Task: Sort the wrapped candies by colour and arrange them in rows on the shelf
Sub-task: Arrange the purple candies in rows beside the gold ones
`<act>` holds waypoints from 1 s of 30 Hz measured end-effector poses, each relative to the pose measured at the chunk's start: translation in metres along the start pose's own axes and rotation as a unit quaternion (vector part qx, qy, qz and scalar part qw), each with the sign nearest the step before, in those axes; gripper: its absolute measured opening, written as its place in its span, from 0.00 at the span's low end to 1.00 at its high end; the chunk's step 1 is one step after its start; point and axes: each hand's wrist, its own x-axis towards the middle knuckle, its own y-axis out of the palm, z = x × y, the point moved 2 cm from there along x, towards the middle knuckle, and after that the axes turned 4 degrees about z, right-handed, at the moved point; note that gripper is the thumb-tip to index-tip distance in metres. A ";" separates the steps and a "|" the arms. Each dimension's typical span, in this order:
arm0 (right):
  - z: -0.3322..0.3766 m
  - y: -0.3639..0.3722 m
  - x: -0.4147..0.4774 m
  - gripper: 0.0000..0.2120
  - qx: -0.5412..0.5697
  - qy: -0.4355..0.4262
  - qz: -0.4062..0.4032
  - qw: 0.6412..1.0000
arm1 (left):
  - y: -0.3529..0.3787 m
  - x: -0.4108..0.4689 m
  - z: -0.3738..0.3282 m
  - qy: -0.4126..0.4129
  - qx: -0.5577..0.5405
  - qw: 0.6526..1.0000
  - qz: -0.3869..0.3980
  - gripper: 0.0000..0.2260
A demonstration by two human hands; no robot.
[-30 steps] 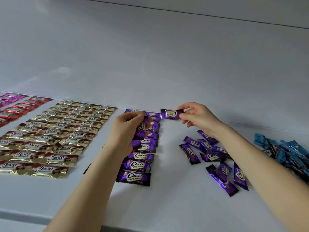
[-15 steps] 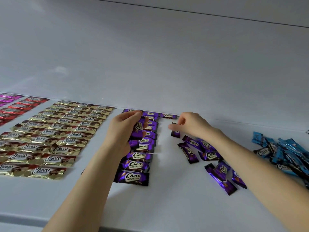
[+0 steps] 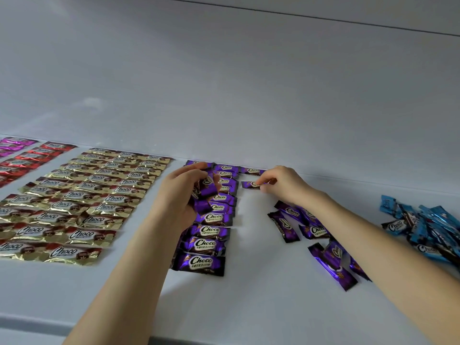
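Note:
Purple wrapped candies lie in a column [image 3: 207, 244] running from the shelf's back to the front. My left hand [image 3: 184, 195] hovers over that column and grips a small bunch of purple candies [image 3: 205, 192]. My right hand [image 3: 281, 184] pinches one purple candy [image 3: 250, 184] low over the shelf, just in front of another purple candy [image 3: 252, 170] that starts a second column at the back. A loose pile of purple candies [image 3: 321, 235] lies under my right forearm.
Gold candies [image 3: 82, 202] fill neat rows on the left, with red [image 3: 32, 158] and pink [image 3: 12, 144] rows beyond them. A heap of blue candies [image 3: 423, 227] sits at the right. The white shelf [image 3: 249, 307] has a back wall behind and a front edge near me.
My right hand set one purple candy at the back beside the column, then picked another from the loose pile and brought it just in front of the first. My left hand stayed put.

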 end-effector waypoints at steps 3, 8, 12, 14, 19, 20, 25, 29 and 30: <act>-0.001 0.005 0.005 0.10 0.011 -0.004 -0.010 1.000 | -0.001 0.001 0.000 0.003 -0.016 1.000 0.000 0.08; -0.001 0.007 0.009 0.07 0.024 0.004 -0.035 0.999 | -0.001 0.000 0.000 0.005 -0.034 0.999 0.002 0.08; -0.002 0.009 0.011 0.07 0.028 0.007 -0.044 0.999 | 0.000 0.000 0.000 0.006 -0.038 0.999 0.004 0.08; -0.004 0.010 0.013 0.07 0.025 0.009 -0.047 0.999 | -0.001 0.000 0.000 0.005 -0.036 0.999 0.006 0.08; -0.007 0.011 0.015 0.07 0.025 0.014 -0.053 0.998 | -0.001 0.001 0.000 0.001 -0.035 0.999 0.010 0.09; -0.007 0.011 0.015 0.07 0.028 0.015 -0.054 0.998 | -0.001 0.002 0.000 0.001 -0.036 0.999 0.010 0.10; -0.010 0.013 0.016 0.07 0.043 0.015 -0.057 0.997 | -0.002 0.001 0.000 0.000 -0.033 0.999 0.007 0.10; -0.011 0.013 0.017 0.08 0.042 0.015 -0.059 0.997 | -0.001 0.000 0.000 0.004 -0.031 0.999 0.010 0.11; -0.011 0.013 0.017 0.08 0.044 0.017 -0.059 0.997 | -0.001 0.000 0.000 0.005 -0.029 0.999 0.012 0.12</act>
